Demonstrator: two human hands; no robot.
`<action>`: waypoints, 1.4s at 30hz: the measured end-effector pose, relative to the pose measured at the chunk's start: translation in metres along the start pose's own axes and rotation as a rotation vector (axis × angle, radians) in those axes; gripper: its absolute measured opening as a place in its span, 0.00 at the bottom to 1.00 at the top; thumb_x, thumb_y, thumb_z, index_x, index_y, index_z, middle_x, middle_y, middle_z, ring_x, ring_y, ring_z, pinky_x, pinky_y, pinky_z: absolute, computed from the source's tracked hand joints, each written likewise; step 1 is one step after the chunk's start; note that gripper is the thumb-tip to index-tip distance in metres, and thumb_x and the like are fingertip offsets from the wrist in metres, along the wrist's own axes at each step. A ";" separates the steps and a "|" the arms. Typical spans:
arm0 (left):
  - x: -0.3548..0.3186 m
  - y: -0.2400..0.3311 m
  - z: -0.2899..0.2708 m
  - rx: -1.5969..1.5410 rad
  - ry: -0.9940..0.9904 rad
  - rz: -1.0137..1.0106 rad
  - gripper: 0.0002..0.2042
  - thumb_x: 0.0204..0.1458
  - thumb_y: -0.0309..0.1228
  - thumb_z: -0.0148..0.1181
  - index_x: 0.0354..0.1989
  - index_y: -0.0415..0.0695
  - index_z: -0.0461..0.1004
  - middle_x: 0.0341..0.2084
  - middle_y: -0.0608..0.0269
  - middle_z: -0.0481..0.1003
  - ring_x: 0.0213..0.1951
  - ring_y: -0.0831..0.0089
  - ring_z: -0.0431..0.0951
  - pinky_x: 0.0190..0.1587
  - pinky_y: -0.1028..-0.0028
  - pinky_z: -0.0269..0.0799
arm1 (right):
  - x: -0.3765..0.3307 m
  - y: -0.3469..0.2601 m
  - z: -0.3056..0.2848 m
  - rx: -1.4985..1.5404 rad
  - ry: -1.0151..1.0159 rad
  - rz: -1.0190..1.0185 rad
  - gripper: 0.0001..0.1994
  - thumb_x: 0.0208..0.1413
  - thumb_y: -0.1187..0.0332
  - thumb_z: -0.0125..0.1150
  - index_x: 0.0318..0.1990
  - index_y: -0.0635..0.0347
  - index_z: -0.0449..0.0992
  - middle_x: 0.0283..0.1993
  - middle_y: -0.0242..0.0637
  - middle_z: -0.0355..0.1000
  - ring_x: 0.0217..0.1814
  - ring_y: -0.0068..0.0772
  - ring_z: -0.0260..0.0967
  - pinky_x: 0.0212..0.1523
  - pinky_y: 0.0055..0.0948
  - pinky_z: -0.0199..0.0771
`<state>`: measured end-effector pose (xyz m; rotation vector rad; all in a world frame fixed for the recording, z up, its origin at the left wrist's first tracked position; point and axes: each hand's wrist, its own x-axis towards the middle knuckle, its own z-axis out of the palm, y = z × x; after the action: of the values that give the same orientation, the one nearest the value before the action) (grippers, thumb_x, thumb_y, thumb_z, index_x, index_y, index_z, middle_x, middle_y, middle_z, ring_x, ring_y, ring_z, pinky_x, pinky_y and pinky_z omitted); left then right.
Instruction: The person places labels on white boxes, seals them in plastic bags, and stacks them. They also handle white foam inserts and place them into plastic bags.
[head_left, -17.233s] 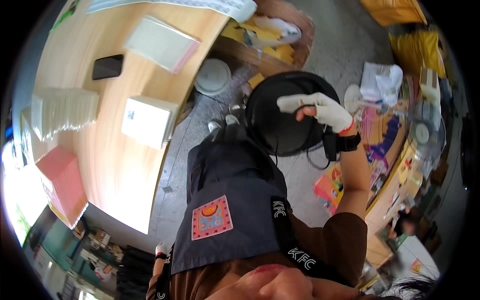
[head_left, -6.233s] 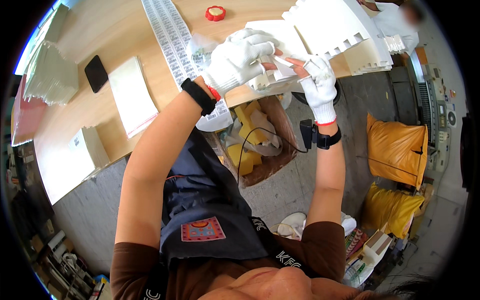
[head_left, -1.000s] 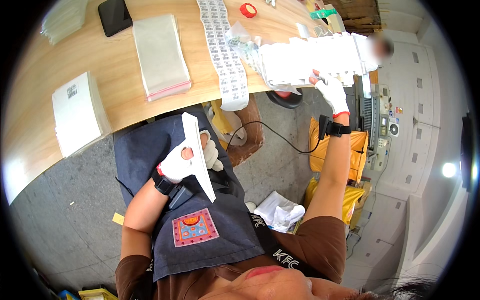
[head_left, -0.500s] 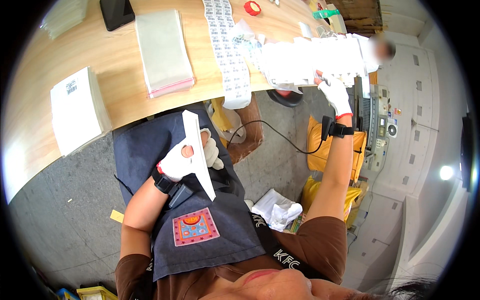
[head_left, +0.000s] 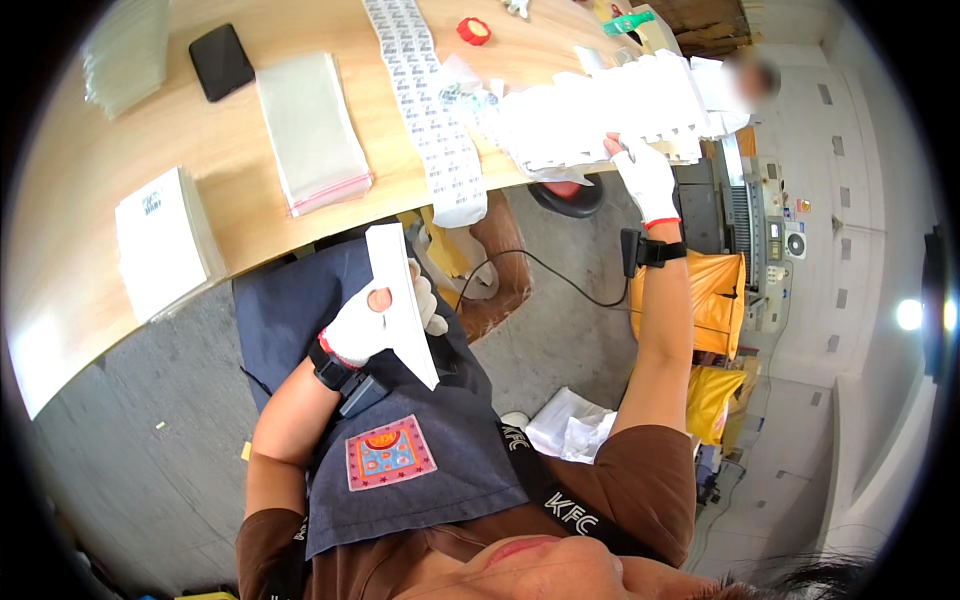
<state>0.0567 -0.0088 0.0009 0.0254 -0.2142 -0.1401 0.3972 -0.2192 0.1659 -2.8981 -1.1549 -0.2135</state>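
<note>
My left hand (head_left: 362,325), in a white glove with bare fingertips, is closed on a stiff white card (head_left: 402,305). The card stands tilted over my lap, seen nearly edge-on; whether it is one or several layers I cannot tell. My right hand (head_left: 647,182), in a matching glove, reaches to the table's right end. Its fingers lie apart against the near edge of a long row of white cards (head_left: 600,112), which is too bright to show detail.
On the wooden table (head_left: 240,170) lie a stack of white cards with a barcode label (head_left: 160,245), clear plastic sleeves (head_left: 312,130), a black phone (head_left: 221,62), a strip of barcode labels (head_left: 415,85) and a red round object (head_left: 473,31). Below are a cardboard box (head_left: 505,275) and yellow bags (head_left: 690,300).
The view has shifted slightly, so the table sits lower and more to the left. My left hand keeps its hold on the white card; my right hand stays at the row of cards.
</note>
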 end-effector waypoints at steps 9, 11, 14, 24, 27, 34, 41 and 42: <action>0.016 0.000 0.026 0.085 0.258 -0.017 0.17 0.50 0.42 0.66 0.42 0.49 0.68 0.24 0.69 0.63 0.28 0.71 0.66 0.46 0.59 0.69 | -0.011 0.053 0.029 0.014 0.093 0.423 0.34 0.50 0.35 0.55 0.47 0.60 0.73 0.39 0.53 0.77 0.45 0.53 0.74 0.48 0.42 0.71; 0.027 0.005 0.035 0.152 0.296 -0.007 0.20 0.51 0.43 0.65 0.48 0.47 0.68 0.30 0.66 0.68 0.34 0.67 0.71 0.48 0.55 0.71 | -0.018 0.043 0.028 0.145 0.104 0.458 0.32 0.49 0.37 0.58 0.46 0.58 0.74 0.41 0.51 0.77 0.45 0.51 0.74 0.48 0.41 0.71; 0.047 0.015 0.038 0.292 0.314 0.006 0.23 0.54 0.46 0.61 0.52 0.44 0.68 0.39 0.58 0.75 0.42 0.57 0.77 0.49 0.50 0.74 | -0.028 0.035 0.022 0.179 0.170 0.462 0.24 0.51 0.45 0.60 0.45 0.56 0.75 0.41 0.45 0.77 0.45 0.49 0.74 0.47 0.40 0.71; 0.183 0.035 0.078 0.845 0.406 0.097 0.27 0.57 0.42 0.60 0.60 0.40 0.62 0.47 0.59 0.73 0.48 0.66 0.75 0.52 0.66 0.74 | -0.005 0.061 0.039 0.186 0.370 -0.472 0.15 0.42 0.63 0.66 0.41 0.49 0.79 0.45 0.28 0.75 0.50 0.35 0.69 0.53 0.35 0.67; 0.228 0.034 0.054 0.930 0.392 0.146 0.26 0.57 0.41 0.61 0.58 0.40 0.63 0.47 0.60 0.73 0.46 0.67 0.76 0.51 0.67 0.75 | 0.003 0.073 0.046 0.230 0.271 -0.471 0.14 0.41 0.63 0.67 0.38 0.50 0.80 0.41 0.25 0.76 0.44 0.34 0.72 0.49 0.33 0.69; 0.282 0.019 0.001 0.541 0.436 0.221 0.24 0.59 0.39 0.58 0.59 0.41 0.62 0.51 0.62 0.70 0.51 0.67 0.73 0.54 0.65 0.73 | 0.000 0.075 0.040 0.440 0.291 -0.381 0.10 0.47 0.64 0.64 0.38 0.49 0.82 0.39 0.31 0.77 0.40 0.37 0.71 0.47 0.33 0.71; 0.268 0.000 -0.021 0.542 0.535 0.189 0.23 0.62 0.42 0.53 0.59 0.40 0.62 0.52 0.60 0.70 0.52 0.65 0.73 0.55 0.63 0.72 | -0.001 0.080 0.036 0.521 0.236 -0.344 0.09 0.54 0.64 0.59 0.39 0.51 0.81 0.39 0.35 0.76 0.42 0.41 0.71 0.46 0.34 0.69; 0.266 -0.001 -0.022 0.536 0.534 0.174 0.23 0.62 0.42 0.52 0.59 0.40 0.62 0.53 0.59 0.71 0.53 0.65 0.73 0.55 0.62 0.72 | 0.001 0.082 0.039 0.538 0.235 -0.352 0.09 0.54 0.64 0.59 0.39 0.51 0.81 0.39 0.36 0.76 0.42 0.41 0.71 0.45 0.34 0.69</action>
<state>0.3187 -0.0474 0.0356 0.5701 0.2853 0.1033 0.4592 -0.2760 0.1305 -2.1410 -1.4067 -0.2007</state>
